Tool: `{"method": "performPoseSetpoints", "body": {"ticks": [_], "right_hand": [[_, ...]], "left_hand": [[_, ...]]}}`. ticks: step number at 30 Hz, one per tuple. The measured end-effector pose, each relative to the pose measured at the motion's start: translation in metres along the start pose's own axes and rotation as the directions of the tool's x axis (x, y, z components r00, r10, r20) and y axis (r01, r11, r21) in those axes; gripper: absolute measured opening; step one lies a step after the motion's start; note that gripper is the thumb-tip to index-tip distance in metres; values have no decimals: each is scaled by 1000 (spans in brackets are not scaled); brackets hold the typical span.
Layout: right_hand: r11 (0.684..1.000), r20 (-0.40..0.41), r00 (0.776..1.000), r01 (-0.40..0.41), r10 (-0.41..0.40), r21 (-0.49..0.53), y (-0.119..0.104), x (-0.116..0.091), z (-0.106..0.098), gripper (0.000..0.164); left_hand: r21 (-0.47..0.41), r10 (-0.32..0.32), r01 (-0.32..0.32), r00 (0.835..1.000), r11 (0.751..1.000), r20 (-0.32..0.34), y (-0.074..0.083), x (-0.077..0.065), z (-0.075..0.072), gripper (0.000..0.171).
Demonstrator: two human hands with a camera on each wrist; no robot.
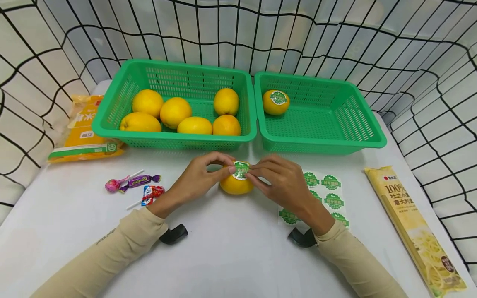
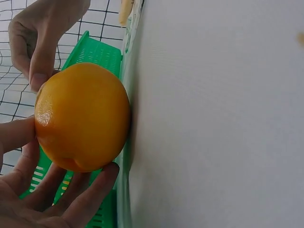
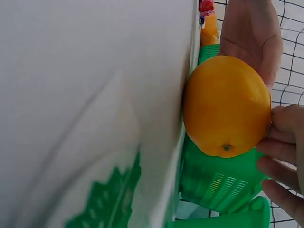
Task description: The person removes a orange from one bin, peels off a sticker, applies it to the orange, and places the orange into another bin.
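Note:
An orange (image 1: 236, 186) sits on the white table in front of the baskets, with a round green-and-white sticker (image 1: 241, 170) on its upper side. My left hand (image 1: 201, 178) holds the orange, thumb at the sticker's left edge and the other fingers curved along the fruit's side, as the left wrist view shows. From the opposite side my right hand (image 1: 279, 180) pinches the sticker's right edge between thumb and index finger. In the right wrist view the orange (image 3: 227, 107) hides part of the left hand. A sheet of green stickers (image 1: 333, 201) lies partly under my right wrist.
Several oranges lie in the left green basket (image 1: 186, 142); the right green basket (image 1: 324, 145) holds one stickered orange (image 1: 275, 102). Wrapped candies (image 1: 139, 181) and an orange bag (image 1: 85, 132) are at left, a noodle pack (image 1: 413, 227) at right. Black wire mesh (image 1: 238, 37) encloses the table.

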State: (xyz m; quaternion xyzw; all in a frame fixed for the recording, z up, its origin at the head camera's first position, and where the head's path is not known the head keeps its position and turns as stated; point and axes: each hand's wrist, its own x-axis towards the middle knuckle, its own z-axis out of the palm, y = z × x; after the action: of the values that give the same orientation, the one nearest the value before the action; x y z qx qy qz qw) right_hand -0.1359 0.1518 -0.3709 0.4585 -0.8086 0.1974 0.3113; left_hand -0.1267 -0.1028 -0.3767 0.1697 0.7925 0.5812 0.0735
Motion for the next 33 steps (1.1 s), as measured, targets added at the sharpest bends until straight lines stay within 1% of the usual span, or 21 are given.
{"method": "performPoseSetpoints", "body": {"ticks": [3, 7, 10, 14, 18, 21, 26, 31, 33], "right_hand": [[998, 13, 999, 37, -37, -54, -1, 1, -2, 15], [992, 34, 997, 65, -62, -104, -3, 1, -2, 14], [991, 38, 998, 51, -47, -121, -4, 2, -1, 16], [996, 24, 1000, -8, 10, -92, -6, 2, 1, 18], [997, 12, 998, -55, 55, -48, -8, 1, 6, 20], [997, 9, 997, -73, 73, -39, -9, -1, 8, 20], [996, 22, 997, -77, 78, -46, -10, -1, 6, 21], [995, 20, 996, -87, 88, -41, -10, 1, 3, 22], [995, 19, 995, -99, 99, -29, -10, 2, 3, 24]], "left_hand": [[3, 13, -13, 1000, 1000, -5, 0, 0, 0, 19], [17, 62, -62, 998, 998, 1, -1, -1, 1, 33], [48, 90, -91, 996, 995, 21, -1, -3, 2, 44], [100, 98, -101, 995, 990, 34, -1, -5, 3, 48], [107, 83, -88, 996, 990, 45, -1, -5, 2, 48], [102, 57, -62, 997, 993, 49, 0, -4, 0, 43], [47, 10, -12, 999, 999, 41, -2, -2, -5, 34], [-9, -14, 14, 999, 1000, 46, 0, 0, -5, 33], [-30, -34, 35, 998, 999, 47, 0, -1, -5, 32]]}}
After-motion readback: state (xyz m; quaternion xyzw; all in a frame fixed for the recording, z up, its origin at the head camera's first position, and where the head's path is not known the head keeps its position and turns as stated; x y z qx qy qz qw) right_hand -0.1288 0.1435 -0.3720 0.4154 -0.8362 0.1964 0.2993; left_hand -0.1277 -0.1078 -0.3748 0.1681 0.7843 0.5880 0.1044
